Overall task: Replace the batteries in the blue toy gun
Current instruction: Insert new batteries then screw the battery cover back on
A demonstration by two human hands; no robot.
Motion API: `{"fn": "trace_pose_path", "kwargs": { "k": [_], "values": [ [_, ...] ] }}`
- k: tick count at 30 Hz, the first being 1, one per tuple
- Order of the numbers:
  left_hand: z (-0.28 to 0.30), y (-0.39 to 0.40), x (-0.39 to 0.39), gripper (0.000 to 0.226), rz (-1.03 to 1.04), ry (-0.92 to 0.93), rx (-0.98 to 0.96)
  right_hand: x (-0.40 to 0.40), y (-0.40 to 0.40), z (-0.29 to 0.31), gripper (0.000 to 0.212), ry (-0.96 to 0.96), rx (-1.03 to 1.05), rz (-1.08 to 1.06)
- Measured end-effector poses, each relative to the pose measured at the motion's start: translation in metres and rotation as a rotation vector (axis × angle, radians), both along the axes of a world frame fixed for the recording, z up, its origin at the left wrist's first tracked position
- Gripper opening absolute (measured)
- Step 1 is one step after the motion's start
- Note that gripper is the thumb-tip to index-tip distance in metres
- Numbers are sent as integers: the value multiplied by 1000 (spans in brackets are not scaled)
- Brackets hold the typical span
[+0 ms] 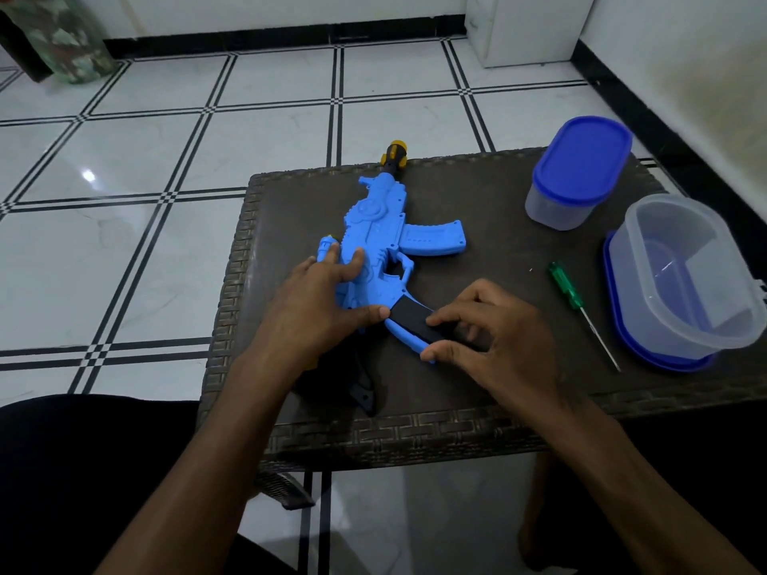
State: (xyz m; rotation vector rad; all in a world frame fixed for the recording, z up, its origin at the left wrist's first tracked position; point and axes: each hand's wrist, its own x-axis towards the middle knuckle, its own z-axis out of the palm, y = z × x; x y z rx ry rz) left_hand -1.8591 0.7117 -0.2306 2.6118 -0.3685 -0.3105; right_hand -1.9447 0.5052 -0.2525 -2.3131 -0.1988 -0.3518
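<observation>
The blue toy gun (375,230) lies flat on the dark woven table (489,259), its yellow and black muzzle pointing away from me. My left hand (319,300) rests on the gun's body with fingers spread and the thumb against the grip. My right hand (485,329) pinches the blue grip, with fingertips on its black battery cover (411,319). No batteries are visible. A green-handled screwdriver (566,286) lies on the table to the right of my right hand.
A closed tub with a blue lid (579,172) stands at the back right. An open clear tub (685,276) sits on its blue lid at the right edge. A dark object (363,390) lies under my left forearm. Tiled floor surrounds the table.
</observation>
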Motion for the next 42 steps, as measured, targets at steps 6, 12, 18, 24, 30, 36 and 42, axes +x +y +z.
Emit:
{"fn": "trace_pose_path", "kwargs": {
  "k": [6, 12, 18, 24, 30, 36, 42],
  "values": [
    [-1, 1, 0, 88, 9, 7, -18, -2, -17, 4, 30, 37, -80, 106],
    [0, 0, 1, 88, 11, -5, -6, 0, -8, -7, 17, -140, -130, 57],
    [-1, -1, 0, 88, 1, -27, 2, -2, -8, -14, 16, -238, -225, 26],
    [3, -2, -2, 87, -5, -22, 15, -5, -9, -20, 17, -280, -263, 35],
    [1, -1, -1, 87, -7, -18, -2, -11, -5, -18, 16, -233, -164, -6],
    [-3, -1, 0, 88, 10, -9, -38, -7, -3, -14, 22, -206, -138, -15],
    [-3, 0, 0, 89, 6, -16, -36, -9, -17, -5, 36, -32, -184, 142]
  ]
}}
